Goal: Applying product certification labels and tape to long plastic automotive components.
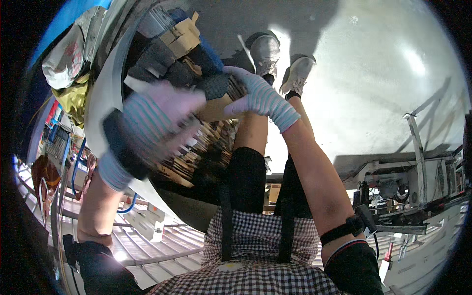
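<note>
Checked cloth (255, 241) covers the person's front. Over a round bin (101, 105), the left hand (160, 115) is blurred; I cannot tell whether its fingers hold anything. Opposite, the right hand (260, 98) has thumb and forefinger spread wide; whether they grip is unclear. Both wear striped gloves, likely against rough edges. Between the hands lies a tan cardboard piece (214, 110), apparently within easy reach of both. Around it, thin brown pieces (219, 135) are packed closely, perhaps saving room. Shoes (265, 53) rest on the floor (364, 98) beyond.

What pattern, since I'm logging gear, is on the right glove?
The right glove has blue-green stripes on pale fabric, best seen in the head view.
</note>
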A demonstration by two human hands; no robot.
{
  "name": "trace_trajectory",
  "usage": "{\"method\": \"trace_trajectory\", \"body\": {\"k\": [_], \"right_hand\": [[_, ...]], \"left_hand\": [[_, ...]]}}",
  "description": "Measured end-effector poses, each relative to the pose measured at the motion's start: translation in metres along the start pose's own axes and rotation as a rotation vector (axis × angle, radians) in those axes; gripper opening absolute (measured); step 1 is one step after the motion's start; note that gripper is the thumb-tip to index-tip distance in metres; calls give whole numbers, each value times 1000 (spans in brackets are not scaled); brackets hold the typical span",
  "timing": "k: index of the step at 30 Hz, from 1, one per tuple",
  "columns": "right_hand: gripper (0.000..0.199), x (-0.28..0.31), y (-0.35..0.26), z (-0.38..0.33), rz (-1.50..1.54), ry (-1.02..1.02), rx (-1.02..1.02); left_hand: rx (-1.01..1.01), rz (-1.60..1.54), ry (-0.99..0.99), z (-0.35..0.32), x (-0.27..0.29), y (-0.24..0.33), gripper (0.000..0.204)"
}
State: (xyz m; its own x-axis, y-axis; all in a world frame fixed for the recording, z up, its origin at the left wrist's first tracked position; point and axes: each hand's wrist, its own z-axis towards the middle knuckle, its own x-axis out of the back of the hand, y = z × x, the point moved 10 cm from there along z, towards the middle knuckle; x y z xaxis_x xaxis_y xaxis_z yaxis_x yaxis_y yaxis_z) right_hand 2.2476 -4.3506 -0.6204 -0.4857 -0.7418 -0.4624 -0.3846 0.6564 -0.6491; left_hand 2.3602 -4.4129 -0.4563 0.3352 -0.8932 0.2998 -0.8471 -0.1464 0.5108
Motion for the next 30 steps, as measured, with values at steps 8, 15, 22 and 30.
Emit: {"method": "trace_trajectory", "body": {"k": [8,15,22,30], "right_hand": [[105,-6,-16,-10,-91,95,108],[100,-14,-26,-26,-81,93,81],[100,-18,-35,-28,-78,96,100],[109,-15,-27,-24,-81,33,48]], "left_hand": [[-292,345,-151,38,-5,-78,58],[42,146,11,-27,34,-36,56],[171,176,-40,-57,37,-27,64],[237,137,22,-69,32,-34,67]]}}
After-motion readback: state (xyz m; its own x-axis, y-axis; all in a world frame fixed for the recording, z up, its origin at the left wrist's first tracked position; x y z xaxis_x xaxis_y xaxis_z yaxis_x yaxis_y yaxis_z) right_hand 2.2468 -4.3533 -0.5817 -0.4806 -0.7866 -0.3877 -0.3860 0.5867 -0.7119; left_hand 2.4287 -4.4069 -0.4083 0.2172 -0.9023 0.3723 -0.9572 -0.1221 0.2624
